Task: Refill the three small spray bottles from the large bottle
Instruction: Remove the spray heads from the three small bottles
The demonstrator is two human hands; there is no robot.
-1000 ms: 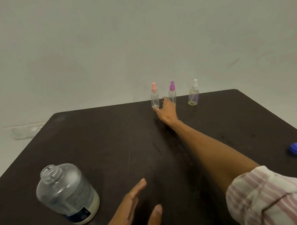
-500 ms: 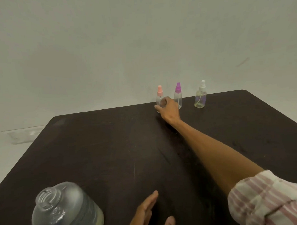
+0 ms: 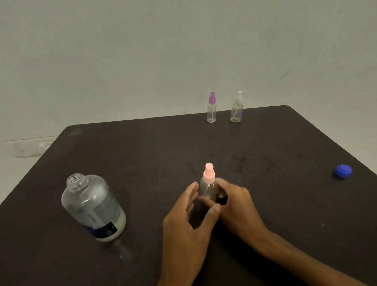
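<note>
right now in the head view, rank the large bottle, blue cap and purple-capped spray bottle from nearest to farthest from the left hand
1. Large bottle, uncapped, just to the left of the left hand.
2. Purple-capped spray bottle, upright at the table's far edge.
3. Blue cap, far out near the right edge.

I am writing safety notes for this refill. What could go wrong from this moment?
The large bottle stands uncapped beside the left hand; a bump might tip and spill it. The pink-capped spray bottle, gripped low by the right hand, could slip when its top is unscrewed. The blue cap near the table edge may get knocked off.
</note>
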